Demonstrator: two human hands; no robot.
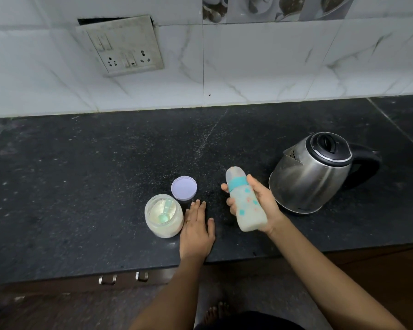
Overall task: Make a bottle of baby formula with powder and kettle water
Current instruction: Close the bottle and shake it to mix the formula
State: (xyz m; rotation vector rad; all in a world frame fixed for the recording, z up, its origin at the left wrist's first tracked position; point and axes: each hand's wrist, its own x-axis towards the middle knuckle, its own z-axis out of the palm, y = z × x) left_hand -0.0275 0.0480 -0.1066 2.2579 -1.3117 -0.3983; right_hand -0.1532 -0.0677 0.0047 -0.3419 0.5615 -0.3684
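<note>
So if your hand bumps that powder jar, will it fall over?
Probably not easily: the jar looks squat and wide, so it should slide rather than tip. Its lid lies off beside it, so a hard knock could spill powder.

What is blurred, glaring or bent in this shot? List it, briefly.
Head view: the baby bottle looks soft, probably from motion blur. Its print is smeared. Head view: the kettle shows pale glare streaks on its steel side. Head view: the wide lens bows the counter edge and the tile lines. The light is dim and even, and the shadows are faint.
</note>
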